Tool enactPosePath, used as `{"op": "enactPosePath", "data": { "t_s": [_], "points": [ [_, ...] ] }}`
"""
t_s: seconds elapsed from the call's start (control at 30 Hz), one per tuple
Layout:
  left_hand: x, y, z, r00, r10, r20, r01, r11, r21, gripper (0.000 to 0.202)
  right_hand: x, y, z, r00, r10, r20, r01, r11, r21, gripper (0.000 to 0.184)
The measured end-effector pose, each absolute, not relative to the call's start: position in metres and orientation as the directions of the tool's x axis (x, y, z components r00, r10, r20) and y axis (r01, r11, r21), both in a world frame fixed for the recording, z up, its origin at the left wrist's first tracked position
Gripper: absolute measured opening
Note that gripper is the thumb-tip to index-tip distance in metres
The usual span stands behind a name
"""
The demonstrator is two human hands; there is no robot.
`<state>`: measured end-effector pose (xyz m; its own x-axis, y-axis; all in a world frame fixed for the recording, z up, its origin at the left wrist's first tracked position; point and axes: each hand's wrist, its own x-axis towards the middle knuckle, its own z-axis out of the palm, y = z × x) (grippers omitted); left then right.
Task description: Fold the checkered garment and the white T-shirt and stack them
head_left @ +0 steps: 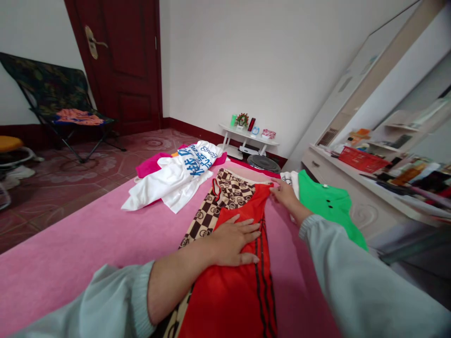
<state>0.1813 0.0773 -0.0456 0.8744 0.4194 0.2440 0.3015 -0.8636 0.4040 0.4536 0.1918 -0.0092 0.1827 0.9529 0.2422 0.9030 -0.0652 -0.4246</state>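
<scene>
A red garment (229, 300) with black stripes down one side lies lengthwise on the pink bed cover (88, 239). Beneath and beside it shows brown-and-cream checkered patterned cloth (200, 223); whether the two are one piece I cannot tell. My left hand (234, 241) rests flat on the red fabric, fingers spread. At the garment's far right corner, my right hand (282, 193) has thumb and fingers closed on the red edge. Just right of that hand is a green top (327, 202) with dark buttons, next to a white printed cloth (291, 180).
White clothing (190, 169) with blue lettering lies over a magenta piece (151, 165) at the far left of the bed. Beyond stand a small white shelf (246, 133) with ornaments and a folding chair (52, 94). A cluttered dresser (369, 178) lines the right side.
</scene>
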Motion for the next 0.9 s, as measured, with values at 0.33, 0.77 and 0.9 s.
{"op": "enactPosePath", "data": {
  "t_s": [0.33,0.77,0.9],
  "points": [
    [0.186,0.073,-0.042,0.769,0.593,0.239,0.473,-0.780,0.411,0.095,0.460,0.227,-0.035,0.286,0.905,0.316,0.948,-0.218,-0.232,0.018],
    [0.188,0.076,-0.050,0.783,0.577,0.230,0.461,-0.788,0.408,0.089,0.379,0.210,-0.040,-0.256,0.917,0.305,0.854,0.363,-0.374,0.029],
    [0.185,0.077,-0.048,0.758,0.591,0.277,0.441,-0.777,0.450,0.090,0.372,0.201,-0.032,-0.275,0.929,0.248,0.871,0.350,-0.346,0.033]
  ]
}}
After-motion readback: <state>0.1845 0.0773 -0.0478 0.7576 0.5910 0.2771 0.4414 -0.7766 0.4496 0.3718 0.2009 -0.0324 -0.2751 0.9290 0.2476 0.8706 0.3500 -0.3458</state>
